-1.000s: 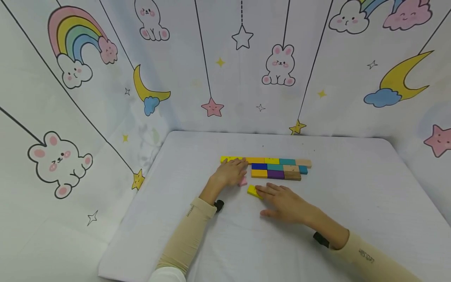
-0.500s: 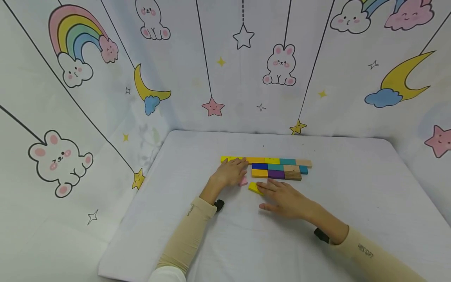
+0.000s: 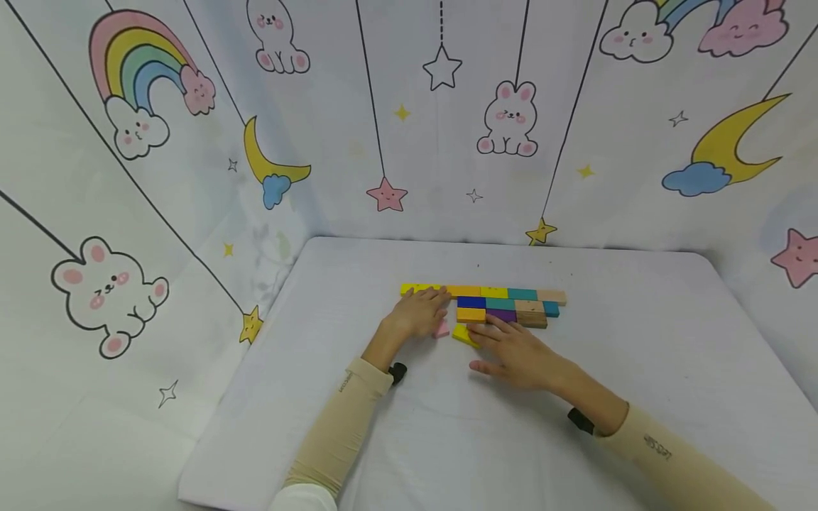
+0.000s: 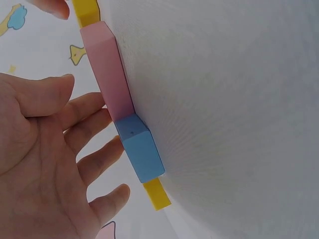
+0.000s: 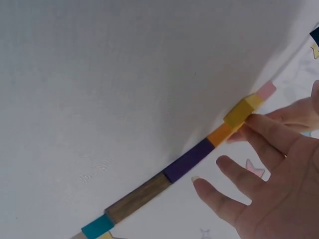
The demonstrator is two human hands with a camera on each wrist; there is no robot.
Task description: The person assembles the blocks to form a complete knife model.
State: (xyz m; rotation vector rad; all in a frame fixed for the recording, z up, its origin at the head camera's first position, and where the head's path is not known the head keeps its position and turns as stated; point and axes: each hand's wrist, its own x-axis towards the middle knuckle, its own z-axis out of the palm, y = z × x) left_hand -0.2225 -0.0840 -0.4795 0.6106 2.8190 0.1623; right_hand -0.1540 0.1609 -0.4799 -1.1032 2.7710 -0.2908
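Fingers fairly straight, my left hand [image 3: 418, 312] rests over the left part of a flat layout of coloured wooden blocks. In the left wrist view its fingertips touch a pink block [image 4: 109, 74] and a blue block [image 4: 144, 154] standing end to end. My right hand [image 3: 517, 355] has its fingers spread, with fingertips on a loose yellow block [image 3: 463, 335]. This block lies slightly askew, just in front of an orange-yellow block [image 3: 471, 316] and right of the pink one. The right wrist view shows the yellow block [image 5: 238, 113] at the fingertips. Blocks under my left palm are hidden in the head view.
Behind the hands, blocks form close rows: a long back row with a teal block [image 3: 522, 294] and a pale wood block [image 3: 552, 297], then shorter rows with a dark blue block [image 3: 471, 302], a purple block [image 3: 500, 315] and a brown block [image 3: 530, 321]. White cloth [image 3: 383, 440] covers the table.
My right hand has slid the yellow block away from me and slightly right, closer to the front row of blocks. My left hand has stayed in place.
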